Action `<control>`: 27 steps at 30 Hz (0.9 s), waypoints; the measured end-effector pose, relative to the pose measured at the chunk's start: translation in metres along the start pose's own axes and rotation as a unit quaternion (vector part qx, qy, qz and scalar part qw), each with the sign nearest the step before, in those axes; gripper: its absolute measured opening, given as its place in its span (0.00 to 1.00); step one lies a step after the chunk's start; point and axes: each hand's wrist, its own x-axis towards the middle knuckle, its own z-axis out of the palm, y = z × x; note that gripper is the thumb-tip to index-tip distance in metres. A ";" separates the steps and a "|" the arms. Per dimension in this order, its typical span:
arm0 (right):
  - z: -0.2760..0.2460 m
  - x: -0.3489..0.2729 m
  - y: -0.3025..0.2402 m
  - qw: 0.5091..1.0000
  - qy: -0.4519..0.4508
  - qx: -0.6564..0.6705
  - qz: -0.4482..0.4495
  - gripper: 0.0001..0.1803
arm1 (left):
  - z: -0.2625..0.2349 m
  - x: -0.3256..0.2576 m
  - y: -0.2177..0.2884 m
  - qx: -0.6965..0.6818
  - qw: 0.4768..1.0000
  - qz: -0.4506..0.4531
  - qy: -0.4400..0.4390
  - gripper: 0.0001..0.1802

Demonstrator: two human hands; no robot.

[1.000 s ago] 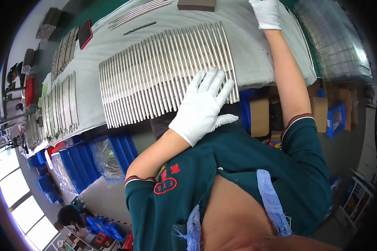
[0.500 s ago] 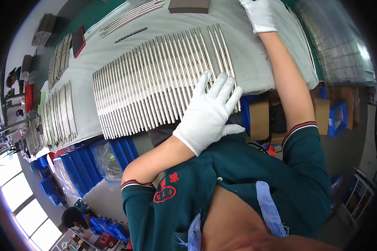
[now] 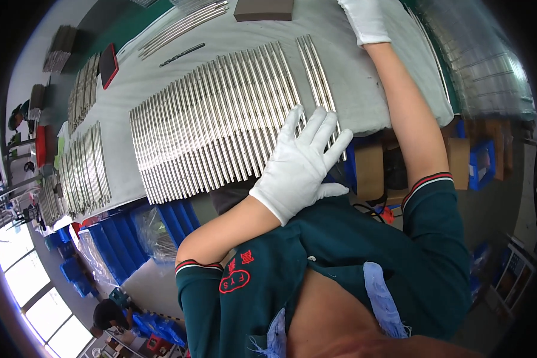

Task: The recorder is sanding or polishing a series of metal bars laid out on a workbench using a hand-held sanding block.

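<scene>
A long row of slim silver metal rods (image 3: 203, 125) lies side by side on the pale cloth in front of me. A gap parts it from a small group of similar rods (image 3: 316, 71) at its right. My left hand (image 3: 301, 164), in a white glove, lies with fingers spread across the near ends of both groups; its palm hides some rod ends. Far off to the right, my right hand (image 3: 367, 21), also white-gloved, reaches over the cloth. Its fingers are cut off by the upper edge, so whether they hold anything is hidden.
A drill bit (image 3: 182, 54), more thin rods (image 3: 182, 28) and a brown block (image 3: 264, 9) lie farther back. At left are rod bundles (image 3: 88, 170) and a red-edged dark phone-like slab (image 3: 109, 67). Blue bins (image 3: 116, 238) stand below the table edge; clear plastic (image 3: 480, 59) is at right.
The small group of rods now lies closer together, with a wider gap from the long row. My left hand has shifted slightly right; my right hand stays at the far edge.
</scene>
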 end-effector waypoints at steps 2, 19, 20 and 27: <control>0.000 0.000 -0.005 1.000 -0.011 0.001 0.016 0.39 | -0.006 -0.009 -0.003 0.014 1.000 -0.019 -0.013 0.52; -0.003 -0.002 -0.003 0.999 -0.025 0.025 0.011 0.38 | -0.003 -0.006 -0.007 0.022 0.998 -0.034 0.057 0.41; -0.003 -0.002 -0.008 0.999 -0.038 0.037 0.015 0.39 | 0.002 -0.011 -0.010 0.015 0.996 -0.050 0.066 0.40; -0.012 -0.009 -0.036 0.991 -0.104 -0.082 -0.026 0.38 | 0.018 -0.010 -0.009 0.031 0.988 -0.057 0.141 0.31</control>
